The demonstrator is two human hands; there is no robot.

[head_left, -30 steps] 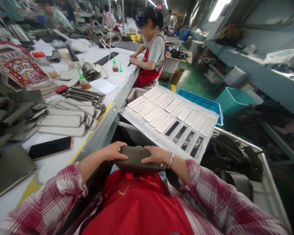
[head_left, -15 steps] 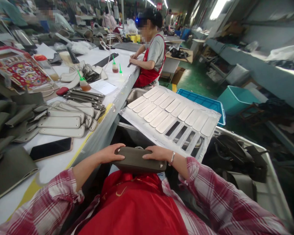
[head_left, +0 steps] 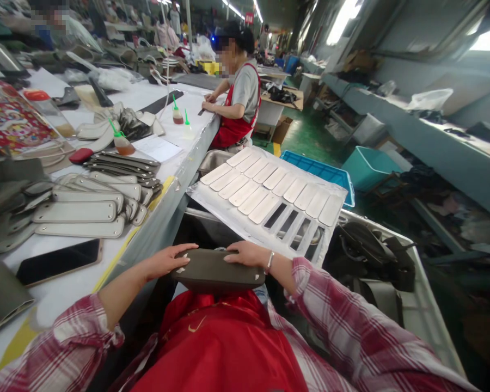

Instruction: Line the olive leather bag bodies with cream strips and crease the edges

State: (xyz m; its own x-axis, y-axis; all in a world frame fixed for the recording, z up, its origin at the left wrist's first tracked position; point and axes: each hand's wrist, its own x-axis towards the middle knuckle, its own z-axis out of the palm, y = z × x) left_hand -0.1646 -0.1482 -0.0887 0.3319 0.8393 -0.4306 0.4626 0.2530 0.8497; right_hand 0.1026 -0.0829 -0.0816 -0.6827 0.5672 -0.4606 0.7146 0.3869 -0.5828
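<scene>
A boxy olive-grey bag (head_left: 218, 270) rests at my lap against the red apron, with a flat panel facing up and small pale bits near its ends. My left hand (head_left: 166, 261) grips its left end, thumb and fingers on the panel's edge. On the far edge, right of the middle, my right hand (head_left: 247, 254) holds it the same way. The bag's underside and some fingertips are hidden. Just beyond it lies a white sheet-covered board (head_left: 224, 212) bearing rows of pale oblong pieces (head_left: 258, 208), with several bare dark slots at its near right.
On the left table lie a phone (head_left: 59, 262), stacked pale strips (head_left: 75, 212), dark strips (head_left: 120, 164) and a glue bottle (head_left: 123, 144). A co-worker (head_left: 240, 98) sits further along. To the right stand a white bin (head_left: 435, 307) with dark bags, a blue crate (head_left: 347, 185) and a teal tub (head_left: 367, 163).
The view has turned slightly right, so most things sit further left in the picture. Both hands keep hold of the bag, and the left fingers look a little more spread.
</scene>
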